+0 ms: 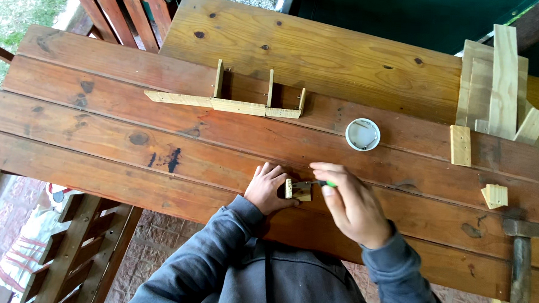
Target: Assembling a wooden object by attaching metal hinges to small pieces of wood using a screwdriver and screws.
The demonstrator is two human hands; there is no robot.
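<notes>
Left hand [269, 189] is clamped on a small wooden block [298, 190] at the near edge of the plank worktop [101, 126], right hand [352, 203] pinching a green-handled tool [320, 183] against it. I'd press the block flat and keep fingertips off the tip — slips happen.

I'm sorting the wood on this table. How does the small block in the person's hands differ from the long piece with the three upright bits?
The small block is short, held by the left hand; the long piece lies untouched farther back. The long piece carries three upright slats; the block shows none. Both are pale wood.
</notes>
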